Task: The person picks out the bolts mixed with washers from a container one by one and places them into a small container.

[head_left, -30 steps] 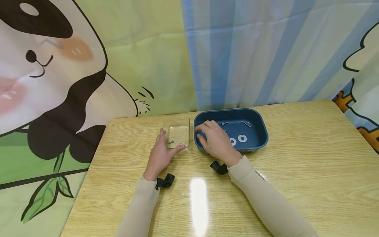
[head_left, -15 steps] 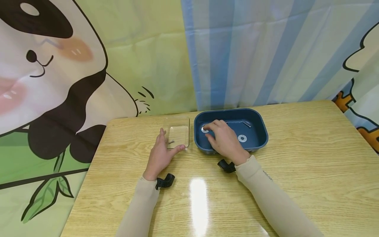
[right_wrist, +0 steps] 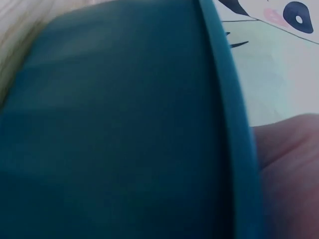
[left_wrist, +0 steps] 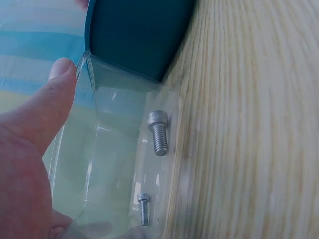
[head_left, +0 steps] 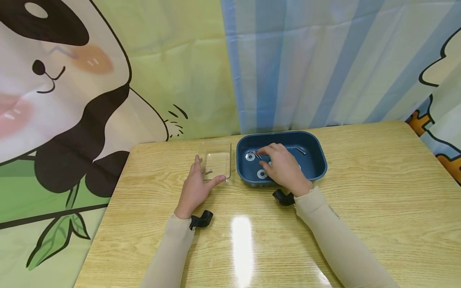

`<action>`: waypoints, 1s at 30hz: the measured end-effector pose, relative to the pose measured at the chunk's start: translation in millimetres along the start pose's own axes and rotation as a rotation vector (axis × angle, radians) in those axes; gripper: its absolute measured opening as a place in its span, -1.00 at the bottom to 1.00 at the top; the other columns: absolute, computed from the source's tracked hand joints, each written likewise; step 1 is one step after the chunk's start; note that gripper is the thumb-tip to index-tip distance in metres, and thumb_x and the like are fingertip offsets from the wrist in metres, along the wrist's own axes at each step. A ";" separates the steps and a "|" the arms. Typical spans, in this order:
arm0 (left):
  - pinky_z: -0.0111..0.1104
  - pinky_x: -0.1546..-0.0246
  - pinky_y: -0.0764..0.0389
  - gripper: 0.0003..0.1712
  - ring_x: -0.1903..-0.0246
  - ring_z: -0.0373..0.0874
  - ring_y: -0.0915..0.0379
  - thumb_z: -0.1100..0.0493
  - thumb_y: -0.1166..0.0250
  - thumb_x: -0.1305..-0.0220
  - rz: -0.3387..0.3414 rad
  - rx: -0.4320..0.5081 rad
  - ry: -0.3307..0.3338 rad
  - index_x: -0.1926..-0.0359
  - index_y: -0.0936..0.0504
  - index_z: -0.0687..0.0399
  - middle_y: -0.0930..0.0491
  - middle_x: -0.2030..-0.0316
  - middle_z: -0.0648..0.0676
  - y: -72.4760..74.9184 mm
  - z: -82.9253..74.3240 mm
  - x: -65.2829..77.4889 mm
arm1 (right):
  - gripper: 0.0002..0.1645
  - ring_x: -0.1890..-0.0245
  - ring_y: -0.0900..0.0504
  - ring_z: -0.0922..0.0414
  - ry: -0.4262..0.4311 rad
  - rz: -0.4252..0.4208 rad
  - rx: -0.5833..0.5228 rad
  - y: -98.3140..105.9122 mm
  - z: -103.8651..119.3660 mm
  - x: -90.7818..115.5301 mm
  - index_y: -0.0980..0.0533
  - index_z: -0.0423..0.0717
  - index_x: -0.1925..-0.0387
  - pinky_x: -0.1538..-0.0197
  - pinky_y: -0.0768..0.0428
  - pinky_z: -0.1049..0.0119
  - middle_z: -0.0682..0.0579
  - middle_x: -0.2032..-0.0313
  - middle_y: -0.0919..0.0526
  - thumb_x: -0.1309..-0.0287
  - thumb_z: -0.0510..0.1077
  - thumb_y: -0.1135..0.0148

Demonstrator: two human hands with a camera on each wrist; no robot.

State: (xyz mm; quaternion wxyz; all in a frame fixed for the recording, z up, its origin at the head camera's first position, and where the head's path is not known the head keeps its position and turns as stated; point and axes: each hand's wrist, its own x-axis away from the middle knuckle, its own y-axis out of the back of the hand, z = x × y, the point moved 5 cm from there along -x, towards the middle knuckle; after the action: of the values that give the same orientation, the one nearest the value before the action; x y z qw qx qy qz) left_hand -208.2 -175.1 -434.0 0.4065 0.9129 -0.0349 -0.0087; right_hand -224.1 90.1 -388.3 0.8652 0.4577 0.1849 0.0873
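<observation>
My left hand (head_left: 196,184) lies against the near left corner of a clear plastic box (head_left: 217,154), thumb stretched along the near rim, fingers straight along the left side. Two socket head screws show inside it in the left wrist view, a larger one (left_wrist: 158,133) and a smaller one (left_wrist: 144,209). My right hand (head_left: 286,168) reaches into a dark blue tray (head_left: 319,160), its index finger and thumb bent and apart. Silvery screws (head_left: 256,155) lie right at those fingertips. The right wrist view shows mostly the blurred tray wall (right_wrist: 124,124), with the fingertips hidden.
Flat washers (head_left: 250,156) lie in the tray's left half, another washer (head_left: 262,174) nearer the front. A further screw (head_left: 301,151) is at the tray's back right. Both containers stand on a wooden table (head_left: 378,192) near its back edge, before a printed curtain (head_left: 288,64).
My right hand has moved rightward within the tray, uncovering washers and screws at the left and covering the washer at the right. My left hand has stayed against the clear box.
</observation>
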 end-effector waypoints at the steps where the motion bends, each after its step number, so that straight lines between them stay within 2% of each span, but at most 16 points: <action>1: 0.14 -0.25 -0.38 0.50 -0.30 0.30 -0.33 -0.55 -0.30 -0.04 0.000 0.001 -0.001 -0.60 0.31 0.20 -0.10 -0.50 0.31 -0.1 -0.2 0.0 | -0.63 -0.02 -0.52 -0.07 -0.007 0.006 0.002 0.4 -1.7 0.0 -0.63 -0.17 -0.08 -0.02 -0.58 0.04 -0.11 -0.02 -0.62 -0.26 -0.21 -0.38; 18: 0.15 -0.24 -0.38 0.48 -0.29 0.29 -0.35 -0.53 -0.31 -0.07 0.001 -0.002 0.000 -0.60 0.33 0.16 -0.07 -0.51 0.29 -0.2 -1.6 0.6 | -0.57 -0.09 -0.50 -0.15 -0.087 0.083 0.046 -1.6 -22.5 -2.9 -0.60 -0.22 -0.14 -0.13 -0.54 -0.03 -0.20 -0.08 -0.58 -0.24 -0.25 -0.38; 30: 0.16 -0.24 -0.37 0.48 -0.29 0.30 -0.35 -0.53 -0.31 -0.07 -0.005 -0.004 0.000 -0.60 0.32 0.17 -0.10 -0.50 0.29 -0.3 -1.6 0.6 | -0.58 -0.10 -0.49 -0.18 -0.125 0.116 0.079 -4.3 -35.1 -6.8 -0.60 -0.23 -0.13 -0.09 -0.55 -0.05 -0.23 -0.06 -0.59 -0.23 -0.31 -0.32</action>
State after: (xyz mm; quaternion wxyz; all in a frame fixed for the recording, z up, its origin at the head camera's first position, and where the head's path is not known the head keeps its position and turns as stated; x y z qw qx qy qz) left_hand -207.4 -173.8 -433.1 0.4083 0.9122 -0.0327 -0.0095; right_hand -244.5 112.2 -408.2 0.8500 0.5058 0.1071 0.1014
